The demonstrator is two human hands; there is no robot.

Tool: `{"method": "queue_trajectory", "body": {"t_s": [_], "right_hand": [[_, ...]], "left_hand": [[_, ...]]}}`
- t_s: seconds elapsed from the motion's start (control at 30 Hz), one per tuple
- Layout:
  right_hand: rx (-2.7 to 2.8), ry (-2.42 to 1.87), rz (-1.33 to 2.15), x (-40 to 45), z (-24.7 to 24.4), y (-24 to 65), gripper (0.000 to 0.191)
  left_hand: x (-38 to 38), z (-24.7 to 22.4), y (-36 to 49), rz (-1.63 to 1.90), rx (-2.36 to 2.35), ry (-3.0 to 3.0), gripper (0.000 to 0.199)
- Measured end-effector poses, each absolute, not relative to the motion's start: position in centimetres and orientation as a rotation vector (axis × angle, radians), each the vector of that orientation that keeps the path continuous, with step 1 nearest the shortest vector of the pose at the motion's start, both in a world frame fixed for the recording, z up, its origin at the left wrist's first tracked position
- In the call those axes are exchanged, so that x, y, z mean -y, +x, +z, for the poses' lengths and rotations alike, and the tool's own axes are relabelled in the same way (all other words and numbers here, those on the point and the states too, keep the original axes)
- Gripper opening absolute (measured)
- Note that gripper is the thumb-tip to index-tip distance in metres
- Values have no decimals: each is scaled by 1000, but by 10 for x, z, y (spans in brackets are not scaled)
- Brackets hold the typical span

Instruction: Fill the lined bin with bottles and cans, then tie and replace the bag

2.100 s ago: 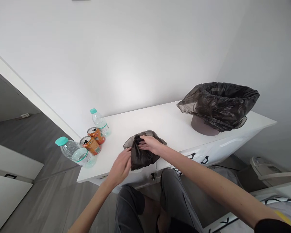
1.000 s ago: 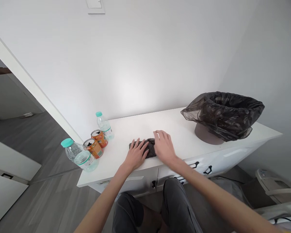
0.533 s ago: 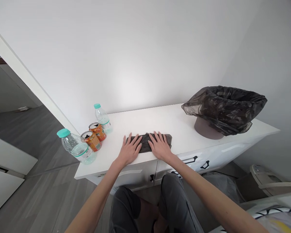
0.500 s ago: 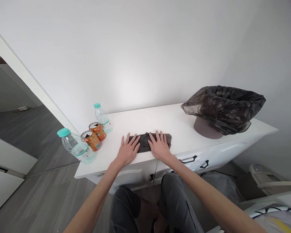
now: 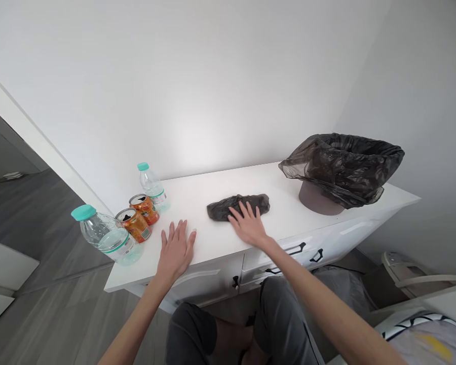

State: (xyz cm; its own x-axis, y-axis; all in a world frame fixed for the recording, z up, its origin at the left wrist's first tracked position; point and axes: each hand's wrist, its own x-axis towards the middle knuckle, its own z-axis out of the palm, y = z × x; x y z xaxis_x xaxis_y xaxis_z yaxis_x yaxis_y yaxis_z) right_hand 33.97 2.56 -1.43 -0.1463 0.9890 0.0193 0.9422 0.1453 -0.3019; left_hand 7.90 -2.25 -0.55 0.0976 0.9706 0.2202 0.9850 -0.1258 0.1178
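A folded black plastic bag (image 5: 222,209) lies on the white cabinet top (image 5: 197,192). My right hand (image 5: 248,225) rests on it with fingers spread, pressing on its front right part. My left hand (image 5: 176,251) is flat near the cabinet's front edge, fingers stretched out, apart from the bag and holding nothing. Just left of that hand stand two orange drink cans (image 5: 134,224), both with opened tops. Beside them are two clear bottles with teal caps, one in front (image 5: 106,235) and one behind (image 5: 152,187).
On the right of the cabinet stands a brown bin (image 5: 319,198) lined with a black bag (image 5: 349,170). A white wall (image 5: 220,91) rises behind. Drawers with black handles (image 5: 297,249) face my knees. A beige appliance (image 5: 406,271) stands at lower right.
My left hand has left the bag and moved left to the bare cabinet top. The bag now lies slightly farther from the front edge. My right hand stays on it, and the view has shifted.
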Motion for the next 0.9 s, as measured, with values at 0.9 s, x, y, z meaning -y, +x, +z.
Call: {"method": "queue_trajectory", "body": {"t_s": [0.9], "right_hand": [[1941, -2145, 181, -153, -59, 468, 73]], "left_hand": [[20, -11, 73, -400, 1939, -2232, 63]]}}
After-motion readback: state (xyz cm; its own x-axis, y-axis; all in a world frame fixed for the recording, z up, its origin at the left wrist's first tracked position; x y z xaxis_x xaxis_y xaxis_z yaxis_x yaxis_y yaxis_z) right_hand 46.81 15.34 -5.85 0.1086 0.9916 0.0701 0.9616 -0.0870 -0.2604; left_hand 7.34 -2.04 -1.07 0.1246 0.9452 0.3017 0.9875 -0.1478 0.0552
